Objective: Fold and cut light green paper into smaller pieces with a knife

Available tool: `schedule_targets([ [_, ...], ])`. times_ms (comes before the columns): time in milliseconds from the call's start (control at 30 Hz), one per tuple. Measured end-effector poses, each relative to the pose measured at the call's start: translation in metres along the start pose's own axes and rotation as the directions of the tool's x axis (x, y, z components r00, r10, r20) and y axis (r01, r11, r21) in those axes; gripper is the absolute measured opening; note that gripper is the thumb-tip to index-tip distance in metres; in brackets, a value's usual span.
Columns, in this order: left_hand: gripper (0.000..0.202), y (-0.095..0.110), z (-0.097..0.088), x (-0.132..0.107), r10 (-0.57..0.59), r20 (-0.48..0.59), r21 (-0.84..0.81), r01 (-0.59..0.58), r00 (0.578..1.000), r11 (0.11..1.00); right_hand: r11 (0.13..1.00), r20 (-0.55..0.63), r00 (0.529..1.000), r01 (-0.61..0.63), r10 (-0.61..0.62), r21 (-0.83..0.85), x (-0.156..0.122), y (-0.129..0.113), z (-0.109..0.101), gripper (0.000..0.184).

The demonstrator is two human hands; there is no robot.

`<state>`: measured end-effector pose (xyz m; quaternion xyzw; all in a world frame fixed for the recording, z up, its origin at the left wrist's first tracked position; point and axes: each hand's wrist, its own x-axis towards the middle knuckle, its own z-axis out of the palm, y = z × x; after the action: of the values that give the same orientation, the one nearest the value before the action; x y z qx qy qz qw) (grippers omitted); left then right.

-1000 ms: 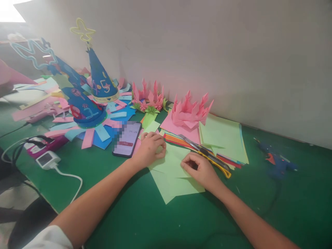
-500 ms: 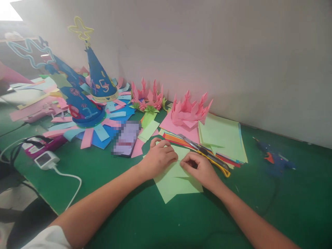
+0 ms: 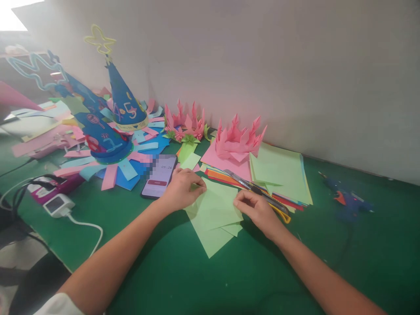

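Holding green paper (image 3: 219, 203); left hand (image 3: 183, 189) opposite right hand (image 3: 259, 212).

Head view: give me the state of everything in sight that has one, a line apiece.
Left hand: fingers curled at the green paper, grip unclear.
Right hand: finger and thumb at the paper's right edge, grip unclear.
Green paper: loose, overlapping.
Phone: face up, screen lit.
Cutter: lying down.
Right pink crown: standing.
Star-topped blue cone: standing.
White adapter: cable attached.
Glue gun: lying down.
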<state>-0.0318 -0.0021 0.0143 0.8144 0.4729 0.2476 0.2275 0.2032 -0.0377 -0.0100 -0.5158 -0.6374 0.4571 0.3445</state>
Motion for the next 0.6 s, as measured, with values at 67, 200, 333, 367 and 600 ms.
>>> schedule_targets([
  [67,0.014,-0.002,-0.002,0.001,-0.080,0.035,-0.168,0.085,0.996,0.982,0.995,-0.028,0.999,-0.028,0.031,0.092,0.000,0.001,-0.001,0.024],
  [200,0.020,-0.004,-0.002,0.001,-0.197,0.125,-0.429,0.232,0.972,0.873,0.957,-0.100,0.991,-0.060,0.091,0.284,0.001,0.006,-0.005,0.026],
  [333,0.028,-0.003,0.004,0.003,-0.309,0.100,-0.573,0.309,0.946,0.759,0.916,-0.102,0.993,-0.009,0.055,0.402,0.003,0.010,-0.008,0.036],
  [367,0.028,-0.003,0.006,0.003,-0.315,0.075,-0.593,0.296,0.946,0.749,0.917,-0.091,0.996,0.013,0.026,0.399,0.003,0.011,-0.008,0.040],
  [600,0.004,0.004,0.020,0.000,-0.048,-0.204,-0.405,-0.040,0.978,0.914,0.964,-0.166,0.975,0.180,-0.148,0.196,-0.005,0.012,0.002,0.031],
])
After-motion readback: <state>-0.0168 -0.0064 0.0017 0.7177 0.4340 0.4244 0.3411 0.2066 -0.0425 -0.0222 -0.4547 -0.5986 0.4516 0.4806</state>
